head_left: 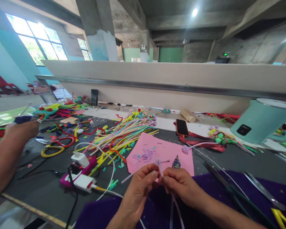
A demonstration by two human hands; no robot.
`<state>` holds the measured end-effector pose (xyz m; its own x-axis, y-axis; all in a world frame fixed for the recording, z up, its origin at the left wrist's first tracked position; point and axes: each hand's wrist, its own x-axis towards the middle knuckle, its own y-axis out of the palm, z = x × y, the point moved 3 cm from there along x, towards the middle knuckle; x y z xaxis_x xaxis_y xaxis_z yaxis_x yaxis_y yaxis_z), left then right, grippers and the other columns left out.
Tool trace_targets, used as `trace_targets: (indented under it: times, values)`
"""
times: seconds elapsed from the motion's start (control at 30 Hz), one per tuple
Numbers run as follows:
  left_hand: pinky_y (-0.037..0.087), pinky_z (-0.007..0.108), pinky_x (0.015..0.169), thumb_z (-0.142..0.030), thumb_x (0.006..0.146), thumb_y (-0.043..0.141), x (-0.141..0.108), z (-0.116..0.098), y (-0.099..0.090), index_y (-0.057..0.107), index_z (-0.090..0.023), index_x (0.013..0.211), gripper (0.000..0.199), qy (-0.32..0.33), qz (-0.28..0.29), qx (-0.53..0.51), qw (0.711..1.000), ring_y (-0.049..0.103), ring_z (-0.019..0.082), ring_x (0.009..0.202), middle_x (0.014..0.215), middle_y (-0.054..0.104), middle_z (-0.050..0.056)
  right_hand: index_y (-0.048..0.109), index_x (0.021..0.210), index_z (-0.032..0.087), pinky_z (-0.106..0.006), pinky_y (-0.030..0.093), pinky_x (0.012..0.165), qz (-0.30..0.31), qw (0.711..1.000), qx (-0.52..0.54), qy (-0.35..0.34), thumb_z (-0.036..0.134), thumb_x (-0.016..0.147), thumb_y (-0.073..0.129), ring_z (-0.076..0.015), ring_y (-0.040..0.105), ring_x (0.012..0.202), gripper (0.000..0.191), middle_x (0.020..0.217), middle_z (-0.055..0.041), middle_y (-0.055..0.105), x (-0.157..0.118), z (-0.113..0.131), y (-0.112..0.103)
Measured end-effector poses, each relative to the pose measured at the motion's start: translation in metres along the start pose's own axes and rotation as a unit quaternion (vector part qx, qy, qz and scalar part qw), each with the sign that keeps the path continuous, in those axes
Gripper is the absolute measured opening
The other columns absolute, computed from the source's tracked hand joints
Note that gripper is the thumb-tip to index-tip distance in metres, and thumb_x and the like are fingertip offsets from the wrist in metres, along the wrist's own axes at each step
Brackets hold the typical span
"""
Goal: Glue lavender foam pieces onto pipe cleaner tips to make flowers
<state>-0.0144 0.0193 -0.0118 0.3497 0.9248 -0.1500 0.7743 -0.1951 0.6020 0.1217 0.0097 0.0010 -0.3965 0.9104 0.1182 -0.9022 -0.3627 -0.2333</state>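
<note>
In front of my body, my left hand [141, 184] pinches a pale lilac pipe cleaner [160, 166] near its upper end. Close against it, my right hand [181, 184] grips the same piece between thumb and finger, and thin pale stems trail below. Just beyond the fingers lies a pink sheet [162, 146] bearing a scatter of short lilac cut pieces [146, 154]. A dark cone-shaped nozzle [176, 162] points up behind my right hand. At the sheet's right edge rests a small lilac flower [186, 149] on a pale stem.
Bundled pipe cleaners [124, 133] lie left of centre, near a magenta power strip [78, 175] with cables. Scissors [54, 146] sit further left, beside another person's hand [22, 133]. Rightward are a phone [182, 128], a green kettle [262, 122] and dark shears [224, 181].
</note>
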Motion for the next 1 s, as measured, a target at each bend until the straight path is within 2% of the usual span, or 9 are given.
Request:
trace_targets:
  times: [0.17,0.37,0.47,0.57,0.67,0.77,0.87,1.0]
  values:
    - [0.041,0.021,0.062,-0.017,0.067,0.068,0.001,0.007,-0.001,0.069,-0.014,0.078,0.011,-0.015,-0.03,0.033,0.999,0.054,0.01,0.062,0.067,0.063,0.0,0.052,0.061,0.015,-0.018,0.031,0.049,-0.017,0.995,-0.095,-0.022,0.018,0.085,0.043,-0.0075,0.043,0.05,0.026,0.053,0.0039,0.047,-0.003,0.007,0.007]
    - [0.042,0.022,0.065,-0.017,0.071,0.064,0.001,0.007,-0.005,0.069,-0.012,0.076,0.008,-0.016,-0.021,0.014,1.0,0.054,0.011,0.066,0.07,0.062,0.002,0.052,0.059,0.014,-0.018,0.03,0.047,-0.016,0.995,-0.1,-0.008,0.018,0.083,0.045,-0.0072,0.042,0.049,0.025,0.052,0.0044,0.047,-0.005,0.007,0.008]
    - [0.041,0.021,0.061,-0.018,0.071,0.065,0.001,0.008,-0.006,0.068,-0.013,0.075,0.007,-0.015,-0.023,0.012,1.0,0.052,0.01,0.065,0.072,0.062,0.002,0.054,0.062,0.014,-0.018,0.03,0.048,-0.022,0.996,-0.086,0.016,0.02,0.081,0.049,-0.0075,0.04,0.05,0.02,0.053,0.0046,0.046,-0.004,0.006,0.004]
    - [0.039,0.02,0.057,-0.018,0.07,0.066,0.001,0.007,-0.006,0.068,-0.014,0.075,0.007,-0.004,-0.043,0.051,0.998,0.049,0.008,0.059,0.068,0.06,0.0,0.053,0.067,0.015,-0.019,0.032,0.051,-0.045,0.998,-0.039,0.033,0.023,0.076,0.057,-0.0078,0.04,0.053,0.013,0.057,0.0046,0.047,-0.002,0.003,0.003]
    - [0.039,0.02,0.058,-0.018,0.068,0.067,-0.001,0.003,-0.001,0.066,-0.015,0.067,0.004,0.048,-0.04,0.107,0.992,0.048,0.009,0.058,0.061,0.058,-0.002,0.053,0.074,0.015,-0.02,0.036,0.055,-0.04,0.994,0.092,0.04,0.025,0.075,0.061,-0.0087,0.045,0.057,0.013,0.063,0.0032,0.051,-0.001,-0.001,0.007]
    - [0.039,0.021,0.058,-0.017,0.067,0.068,-0.005,-0.002,0.006,0.062,-0.015,0.061,0.008,0.099,-0.034,0.138,0.985,0.048,0.009,0.056,0.056,0.055,-0.004,0.052,0.081,0.015,-0.02,0.039,0.051,-0.014,0.972,0.225,0.073,0.029,0.077,0.06,-0.0093,0.051,0.054,0.017,0.066,0.0013,0.055,-0.001,-0.004,0.012]
    - [0.039,0.021,0.058,-0.017,0.065,0.069,-0.007,-0.002,0.009,0.062,-0.017,0.068,0.008,0.095,-0.048,0.132,0.986,0.05,0.009,0.056,0.059,0.057,-0.004,0.052,0.076,0.015,-0.016,0.029,0.038,-0.006,0.958,0.266,0.105,0.028,0.078,0.057,-0.0053,0.042,0.041,0.014,0.06,0.0028,0.053,-0.002,-0.005,0.014]
    - [0.038,0.019,0.053,-0.017,0.056,0.075,-0.007,0.0,0.008,0.064,-0.019,0.087,0.033,0.065,-0.05,0.11,0.991,0.05,0.009,0.056,0.067,0.061,-0.002,0.05,0.07,0.015,-0.016,0.014,0.035,-0.02,0.959,0.258,0.112,0.02,0.077,0.055,-0.0025,0.025,0.037,0.011,0.049,0.0075,0.042,-0.001,-0.001,0.01]
